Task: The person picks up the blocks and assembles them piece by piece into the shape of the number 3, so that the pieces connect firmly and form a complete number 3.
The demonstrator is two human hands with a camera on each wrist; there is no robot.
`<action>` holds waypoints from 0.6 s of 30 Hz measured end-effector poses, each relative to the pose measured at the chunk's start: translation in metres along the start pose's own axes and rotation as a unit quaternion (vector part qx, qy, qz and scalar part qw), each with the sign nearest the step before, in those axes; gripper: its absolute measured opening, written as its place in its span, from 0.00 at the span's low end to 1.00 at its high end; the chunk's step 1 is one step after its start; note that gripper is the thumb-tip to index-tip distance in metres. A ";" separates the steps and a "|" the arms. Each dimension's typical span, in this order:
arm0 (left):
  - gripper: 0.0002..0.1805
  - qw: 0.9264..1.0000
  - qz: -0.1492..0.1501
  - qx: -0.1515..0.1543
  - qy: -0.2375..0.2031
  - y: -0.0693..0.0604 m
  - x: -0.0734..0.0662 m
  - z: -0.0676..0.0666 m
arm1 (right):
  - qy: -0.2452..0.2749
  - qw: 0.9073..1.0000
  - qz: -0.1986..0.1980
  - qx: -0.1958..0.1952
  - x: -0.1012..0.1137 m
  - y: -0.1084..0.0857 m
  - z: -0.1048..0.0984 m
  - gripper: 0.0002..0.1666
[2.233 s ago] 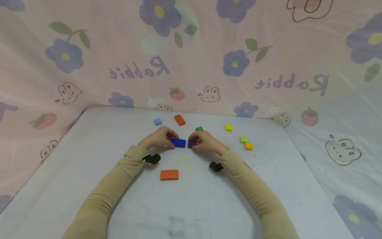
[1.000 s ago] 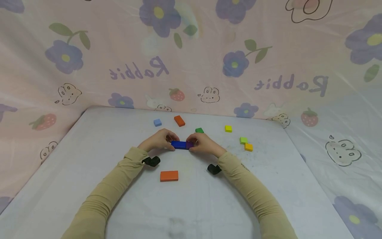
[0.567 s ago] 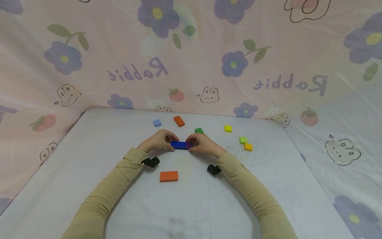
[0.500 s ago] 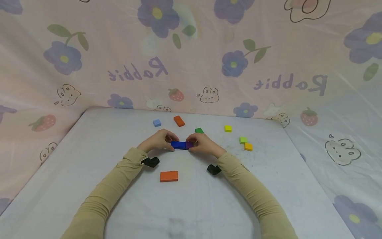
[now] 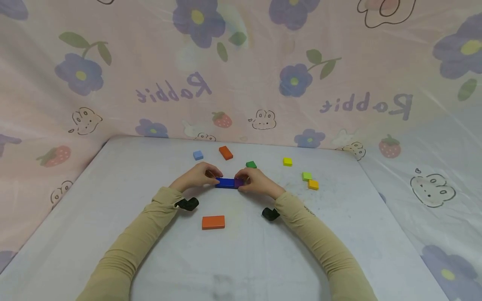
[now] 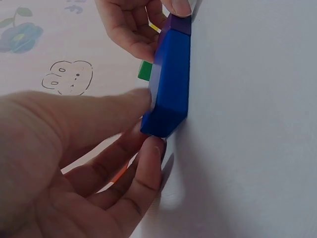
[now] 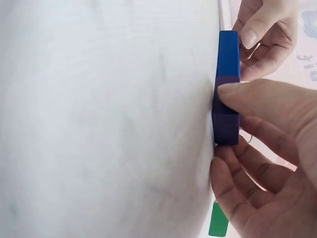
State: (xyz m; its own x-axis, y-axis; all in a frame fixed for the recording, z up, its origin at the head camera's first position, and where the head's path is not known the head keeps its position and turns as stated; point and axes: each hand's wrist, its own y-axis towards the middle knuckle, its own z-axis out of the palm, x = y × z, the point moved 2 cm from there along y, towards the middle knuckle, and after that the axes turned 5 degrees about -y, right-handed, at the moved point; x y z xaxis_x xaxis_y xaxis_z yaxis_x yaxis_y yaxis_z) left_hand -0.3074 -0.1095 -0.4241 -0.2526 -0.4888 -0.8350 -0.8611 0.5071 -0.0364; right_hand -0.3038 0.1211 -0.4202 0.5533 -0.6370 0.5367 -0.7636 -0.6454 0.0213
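A long blue block (image 5: 225, 183) (image 6: 172, 79) (image 7: 228, 52) lies end to end with a short purple block (image 5: 238, 183) (image 6: 179, 24) (image 7: 227, 126), touching it. My left hand (image 5: 196, 175) (image 6: 84, 158) (image 7: 270, 37) is at the blue block's left end, thumb lifted off its near side and fingers loosely bent beside the end. My right hand (image 5: 260, 182) (image 6: 136, 25) (image 7: 272, 134) pinches the purple block, its thumb on the near face and other fingers at the back and outer end.
Farther back lie a light blue block (image 5: 198, 155), a red-orange block (image 5: 226, 153), a green block (image 5: 251, 164) and a yellow block (image 5: 288, 161). At the right, a lime block (image 5: 306, 176) touches an orange-yellow block (image 5: 313, 184). Nearer lies an orange block (image 5: 213, 222).
The purple block has moved left against the blue block's end, closing the earlier gap. Most recently my left hand has loosened and shifted slightly left, its thumb rising from the blue block's near side.
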 end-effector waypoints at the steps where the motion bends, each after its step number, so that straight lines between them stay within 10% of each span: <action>1: 0.13 1.000 0.000 0.000 -0.001 0.000 0.000 0.000 | 0.000 1.000 0.000 0.000 0.000 0.000 0.000 0.20; 18: 0.11 1.000 -0.002 -0.006 -0.002 -0.001 0.000 0.001 | 0.019 0.999 -0.014 -0.033 -0.003 -0.018 -0.032 0.23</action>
State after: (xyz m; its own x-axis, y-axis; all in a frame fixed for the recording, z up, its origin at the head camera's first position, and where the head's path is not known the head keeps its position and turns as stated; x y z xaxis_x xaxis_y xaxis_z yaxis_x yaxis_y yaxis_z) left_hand -0.3059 -0.1092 -0.4249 -0.2483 -0.4883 -0.8366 -0.8671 0.4971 -0.0328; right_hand -0.3025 0.1481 -0.3957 0.5621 -0.6025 0.5666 -0.7697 -0.6318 0.0919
